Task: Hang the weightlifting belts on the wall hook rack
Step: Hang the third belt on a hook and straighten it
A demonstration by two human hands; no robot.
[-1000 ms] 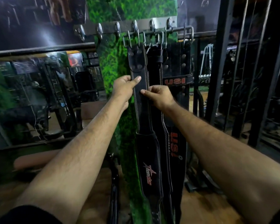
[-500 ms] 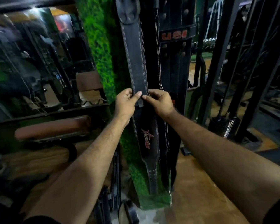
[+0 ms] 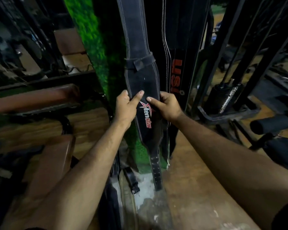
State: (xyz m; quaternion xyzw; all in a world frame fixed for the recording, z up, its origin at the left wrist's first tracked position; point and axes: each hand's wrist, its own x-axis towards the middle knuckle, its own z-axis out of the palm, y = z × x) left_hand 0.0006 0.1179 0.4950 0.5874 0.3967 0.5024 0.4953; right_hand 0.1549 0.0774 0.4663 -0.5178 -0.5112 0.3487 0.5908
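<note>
A black Tenstar belt (image 3: 140,77) hangs straight down in front of the green moss wall panel (image 3: 91,35). My left hand (image 3: 125,107) pinches its left edge at the wide padded part, thumb on the front. My right hand (image 3: 166,106) holds its right edge at the same height, thumb beside the red star logo. Behind it to the right hang a white-stitched black belt (image 3: 165,30) and a black USI belt (image 3: 177,75). The hook rack is above the frame, out of sight.
Another black belt with a metal buckle (image 3: 131,181) lies on the floor by the wall's foot. Brown padded benches (image 3: 33,98) stand at the left. A black machine frame (image 3: 211,83) with a weight stack (image 3: 224,98) stands at the right. Wooden flooring (image 3: 189,171) lies below.
Both hands have slid down the hanging Tenstar belt, from near its buckle end to the wide logo part. My view has tilted down, so the hook rack has left the frame.
</note>
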